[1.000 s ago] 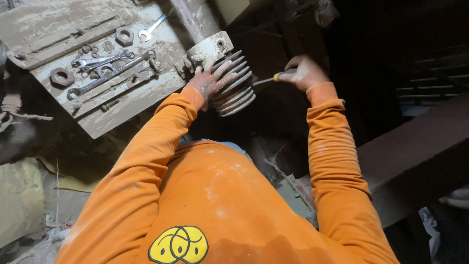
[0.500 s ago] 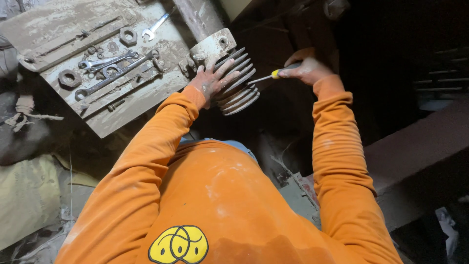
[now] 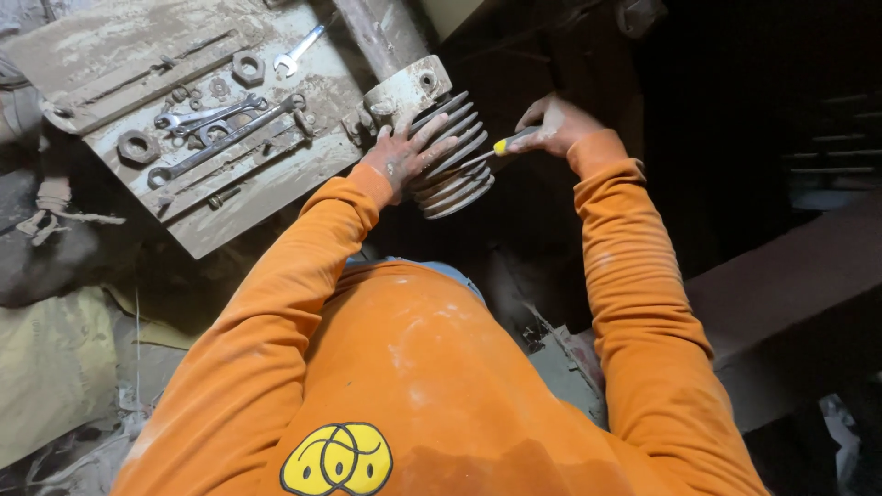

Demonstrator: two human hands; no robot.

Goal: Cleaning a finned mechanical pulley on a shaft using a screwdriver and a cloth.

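Note:
A grey finned metal cylinder (image 3: 457, 184) with a dusty flange sits at the upper middle. My left hand (image 3: 407, 152) lies flat on its fins with the fingers spread, steadying it. My right hand (image 3: 554, 122) is closed around a screwdriver (image 3: 501, 145) with a yellow handle. The shaft points left and its tip rests in the fins, just beside my left fingertips. Both arms are in orange sleeves.
A muddy board (image 3: 276, 188) at the upper left carries several wrenches (image 3: 216, 138), two large nuts (image 3: 248, 66) and a small spanner (image 3: 299, 50). A rusty pipe (image 3: 381, 32) rises behind the cylinder. A dark beam (image 3: 790, 285) runs along the right, and rubble lies at the left.
Both hands stay on the cylinder. The screwdriver tip has shifted slightly along the fins, and the view has drifted a little.

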